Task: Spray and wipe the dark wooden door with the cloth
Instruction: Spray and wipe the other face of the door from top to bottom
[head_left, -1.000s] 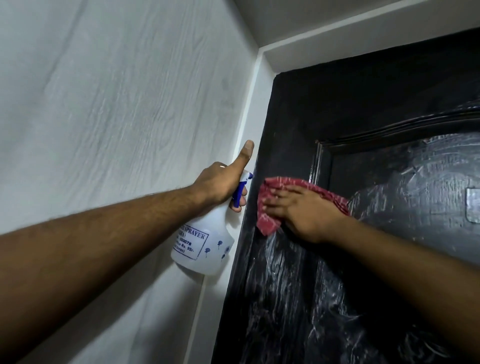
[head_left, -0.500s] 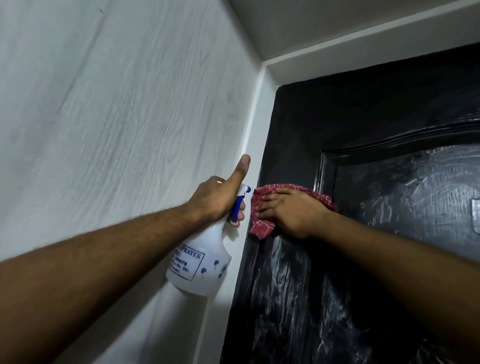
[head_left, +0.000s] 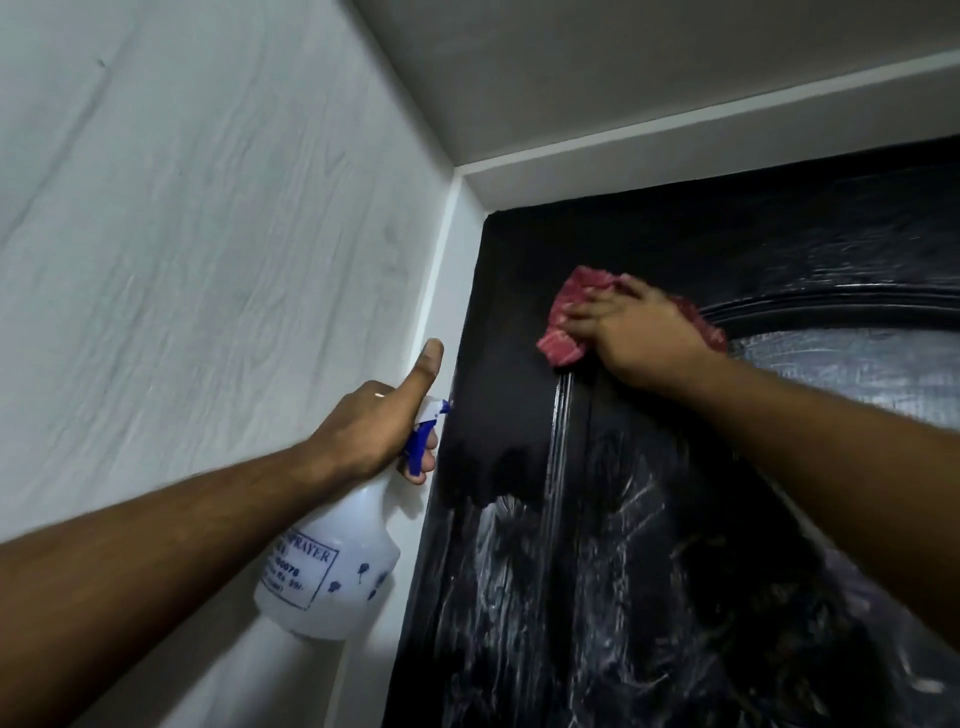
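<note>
The cloth (head_left: 563, 345) is being pressed flat against the door (head_left: 675, 571) by the right hand (head_left: 634, 332). The fingers are being laid fairly straight across the cloth rather than curled round it, probably so that a broad patch is being rubbed at once. The cloth is lying under the palm and is showing beyond the fingertips, near the door's top corner. Well below this hand the wood is showing glossy streaks, while around it the wood is looking matt. The high band is therefore judged to be the part now being worked.

The spray bottle (head_left: 332, 577) is being gripped at its neck by the left hand (head_left: 363, 431), with fingers curled on the blue trigger (head_left: 418, 447) and the thumb stretched upward. It is being held below and to the side of the wiping hand, likely so that it is ready without crossing the cloth's path.
</note>
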